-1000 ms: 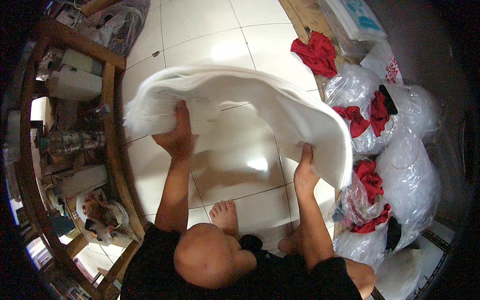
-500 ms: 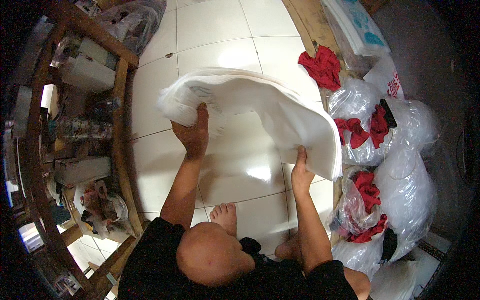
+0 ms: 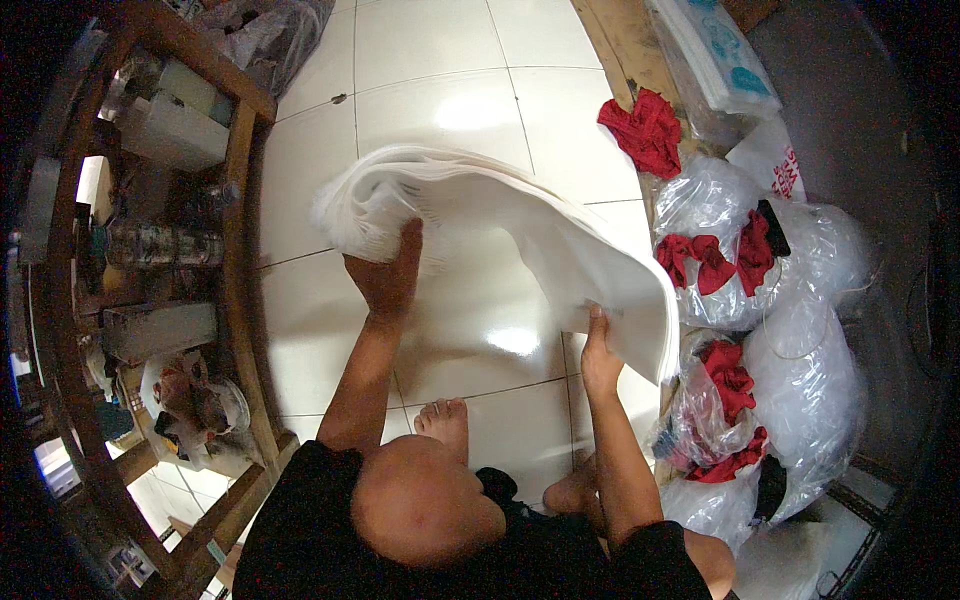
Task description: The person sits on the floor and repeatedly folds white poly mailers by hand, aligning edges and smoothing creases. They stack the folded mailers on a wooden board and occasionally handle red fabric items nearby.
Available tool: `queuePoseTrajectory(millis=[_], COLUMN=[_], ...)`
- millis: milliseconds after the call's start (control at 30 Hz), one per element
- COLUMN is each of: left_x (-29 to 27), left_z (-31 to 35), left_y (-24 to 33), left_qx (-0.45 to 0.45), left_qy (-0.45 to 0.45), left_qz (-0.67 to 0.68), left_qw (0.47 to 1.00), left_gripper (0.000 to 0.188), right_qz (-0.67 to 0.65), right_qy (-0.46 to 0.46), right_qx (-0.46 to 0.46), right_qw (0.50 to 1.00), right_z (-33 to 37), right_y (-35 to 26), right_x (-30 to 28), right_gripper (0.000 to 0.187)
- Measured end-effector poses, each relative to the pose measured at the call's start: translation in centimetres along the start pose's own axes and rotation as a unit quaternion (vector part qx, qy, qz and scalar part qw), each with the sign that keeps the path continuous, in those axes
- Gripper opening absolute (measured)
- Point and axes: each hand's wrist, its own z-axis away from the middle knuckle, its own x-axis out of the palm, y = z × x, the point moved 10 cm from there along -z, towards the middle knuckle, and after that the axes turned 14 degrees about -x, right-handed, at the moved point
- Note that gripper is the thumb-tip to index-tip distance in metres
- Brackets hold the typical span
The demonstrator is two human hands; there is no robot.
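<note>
A thick stack of thin white sheets (image 3: 500, 195) is stretched in an arch between my two hands, above the tiled floor. My left hand (image 3: 386, 272) grips the left end, where the sheets curl over and their edges fan apart in a blur. At the opposite end my right hand (image 3: 602, 352) pinches the lower edge, its thumb on the near face and its other fingers behind. This right part hangs flatter, with its layers close together. Whether the sheets are paper or plastic I cannot tell.
To the left stands a wooden shelf frame (image 3: 243, 200) with boxes and jars. Clear plastic bags (image 3: 810, 370) and crumpled red cloths (image 3: 645, 132) lie along the right, close to the stack's right end. My bare foot (image 3: 442, 425) rests on the white tiles (image 3: 440, 110).
The stack's left end has curled over more, and its fanned edges have shifted. The right end has dropped slightly, along with my right hand. Both hands keep their hold.
</note>
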Motion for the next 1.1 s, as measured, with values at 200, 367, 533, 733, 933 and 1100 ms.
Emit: queuePoseTrajectory(millis=[200, 367, 533, 733, 933, 1100], left_x=[-0.3, 0.1, 0.0, -3.2, -11.5, -16.8], left_z=[-1.4, -1.8, -3.2, -2.6, 4.0, 12.2], left_y=[-2.1, -2.1, 1.3, -0.7, -6.2, -4.6], left_qx=[-0.033, -0.084, -0.071, -0.284, -0.370, -0.421], left_qy=[0.030, 0.043, -0.014, -0.058, 0.046, 0.222], left_qz=[0.069, 0.062, 0.074, 0.048, -0.008, 0.041], left_qw=[0.997, 0.994, 0.995, 0.956, 0.928, 0.878], left_gripper=[0.058, 0.056, 0.055, 0.050, 0.051, 0.050], right_qz=[-0.088, 0.007, 0.099, 0.187, 0.145, 0.050], right_qy=[-0.002, 0.030, -0.155, -0.348, -0.502, -0.647], right_qx=[-0.035, -0.169, -0.272, -0.384, -0.497, -0.494], right_qw=[0.996, 0.985, 0.945, 0.835, 0.693, 0.579], right_z=[-3.6, -8.9, -18.6, -23.8, -20.7, -14.2], right_y=[-1.9, -5.3, -11.5, -23.8, -26.0, -30.6], right_x=[0.1, -1.7, -1.7, 4.4, 15.3, 23.6], right_gripper=[0.041, 0.032, 0.038, 0.029, 0.028, 0.023])
